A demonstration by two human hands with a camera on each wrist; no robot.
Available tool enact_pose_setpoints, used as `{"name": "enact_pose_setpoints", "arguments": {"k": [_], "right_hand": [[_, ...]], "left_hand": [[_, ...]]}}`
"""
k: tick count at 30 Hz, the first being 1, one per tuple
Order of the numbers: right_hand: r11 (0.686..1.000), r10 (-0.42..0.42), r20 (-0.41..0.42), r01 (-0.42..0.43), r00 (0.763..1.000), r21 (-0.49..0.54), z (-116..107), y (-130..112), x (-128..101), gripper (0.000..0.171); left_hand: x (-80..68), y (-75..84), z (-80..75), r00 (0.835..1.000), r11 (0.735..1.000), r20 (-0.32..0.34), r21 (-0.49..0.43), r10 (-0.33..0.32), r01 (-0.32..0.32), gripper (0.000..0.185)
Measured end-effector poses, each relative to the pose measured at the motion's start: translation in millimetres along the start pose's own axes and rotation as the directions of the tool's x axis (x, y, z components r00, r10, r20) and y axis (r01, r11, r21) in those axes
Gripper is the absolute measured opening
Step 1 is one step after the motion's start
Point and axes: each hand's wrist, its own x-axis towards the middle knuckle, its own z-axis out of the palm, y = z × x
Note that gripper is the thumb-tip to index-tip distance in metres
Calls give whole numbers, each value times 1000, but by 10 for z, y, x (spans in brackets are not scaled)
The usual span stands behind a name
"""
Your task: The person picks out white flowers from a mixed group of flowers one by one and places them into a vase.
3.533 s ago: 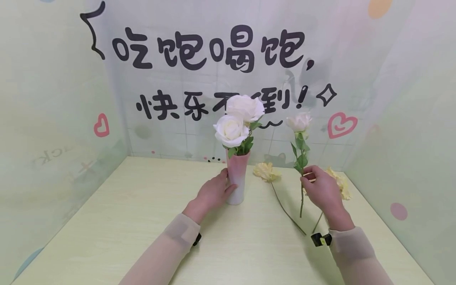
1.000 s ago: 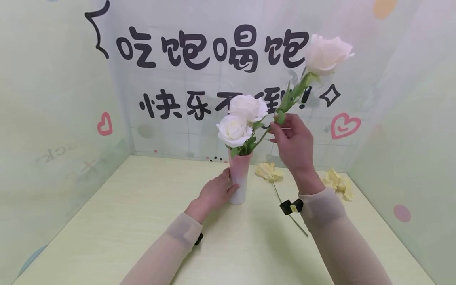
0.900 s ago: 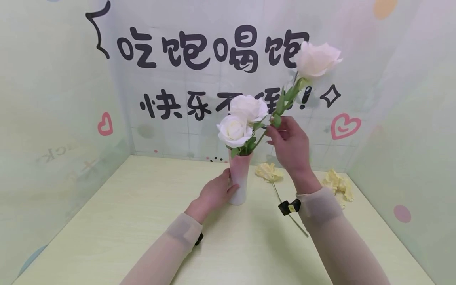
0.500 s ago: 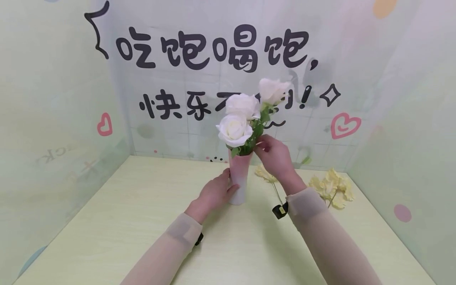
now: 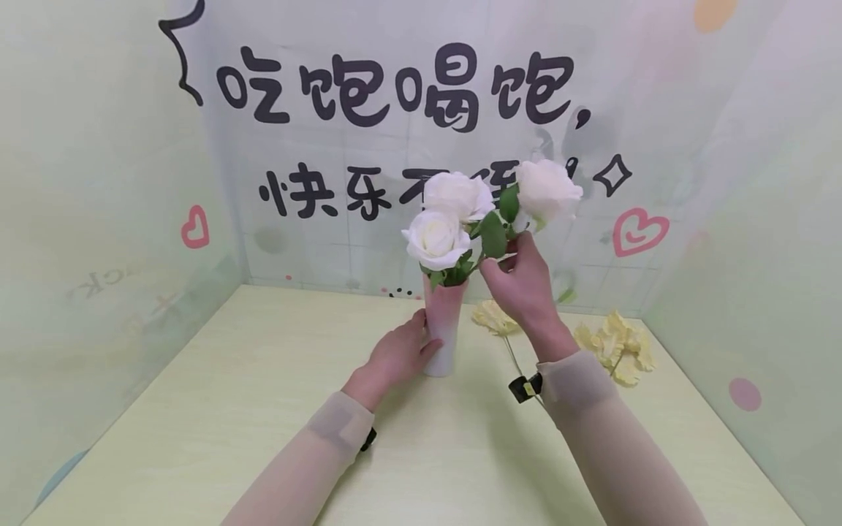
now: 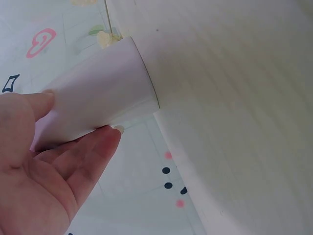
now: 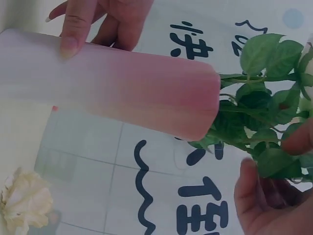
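A tall pink-and-white vase [image 5: 444, 321] stands upright on the table. My left hand [image 5: 397, 354] holds it round its lower half; in the left wrist view the thumb and fingers lie on opposite sides of the vase [image 6: 98, 88]. Two white roses [image 5: 434, 239] rise from its mouth. At its right, my right hand [image 5: 522, 285] pinches the leafy stem of a pale pink rose [image 5: 549, 190], which leans right. In the right wrist view green leaves [image 7: 274, 112] crowd by the vase mouth, with the right hand [image 7: 274, 200] among them; the stem's lower end is hidden.
A yellow flower [image 5: 495, 318] lies behind the right forearm, its stem partly covered. More yellow flowers [image 5: 618, 347] lie at the table's right side. A printed backdrop [image 5: 316, 256] walls the table [image 5: 217, 409] at the back and both sides.
My right hand brought the pale pink rose from the right to the vase and lowered it. Since half a second ago, the bloom has tilted right, the hand slightly higher. The left hand stayed put.
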Motion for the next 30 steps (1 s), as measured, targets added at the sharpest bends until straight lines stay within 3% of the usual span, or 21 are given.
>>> {"name": "enact_pose_setpoints", "arguments": {"k": [3,12,19,23,27,30], "right_hand": [[998,5,-6,-4,1000,66,-10,-43,-8,44],[993,-17,-74,25,997,111,26,-56,1,40],[997,-74,-53,73,996,-17,103,70,26,26],[996,-87,-72,86,994,-15,131,67,37,24],[996,-81,-26,80,996,-30,171,42,45,24],[992,-47,79,55,996,-110,218,58,38,24]], "left_hand": [[0,6,-6,1000,1000,-2,-2,-3,3,59],[10,10,4,1000,1000,15,2,-16,16,62],[7,16,3,1000,1000,12,-2,-14,14,62],[16,9,11,1000,1000,12,1,-10,10,62],[3,12,6,1000,1000,3,10,-6,6,62],[-4,17,8,1000,1000,-7,15,-1,1,61]]}}
